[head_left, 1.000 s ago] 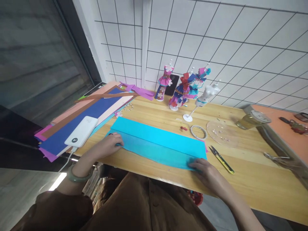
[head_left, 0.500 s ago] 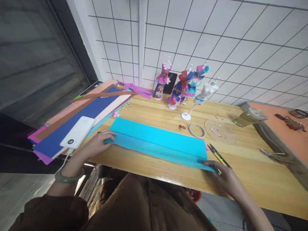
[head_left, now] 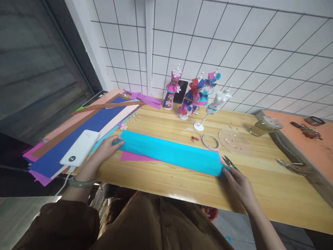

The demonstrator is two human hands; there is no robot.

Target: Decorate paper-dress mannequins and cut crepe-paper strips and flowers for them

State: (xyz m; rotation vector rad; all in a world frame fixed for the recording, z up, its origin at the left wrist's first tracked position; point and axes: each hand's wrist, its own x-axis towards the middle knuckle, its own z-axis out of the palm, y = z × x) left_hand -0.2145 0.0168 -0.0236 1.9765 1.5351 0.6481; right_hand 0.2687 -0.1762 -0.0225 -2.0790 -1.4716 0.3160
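Observation:
A long turquoise sheet of crepe paper [head_left: 169, 152] lies folded in a narrow band across the table in front of me. My left hand [head_left: 108, 147] pinches its left end between thumb and fingers. At the far right end, my right hand [head_left: 238, 182] grips the paper's corner. Part of a pink sheet [head_left: 137, 157] shows from under the band's lower left edge. Just beyond my right hand lie dark-bladed scissors [head_left: 229, 162], their handles partly hidden by that hand.
A power bank [head_left: 80, 147] rests on stacked coloured sheets [head_left: 96, 121] at left. Behind the paper stand small dressed mannequins [head_left: 192, 93] and a bare white one [head_left: 218, 101]. A tape roll [head_left: 210, 141], a clear plate [head_left: 231, 141] and a lidded cup [head_left: 265, 125] are to the right.
The near flap of the turquoise paper has been folded up and away from me, making the band narrower. The pink sheet now shows beneath it. Both hands still hold the ends.

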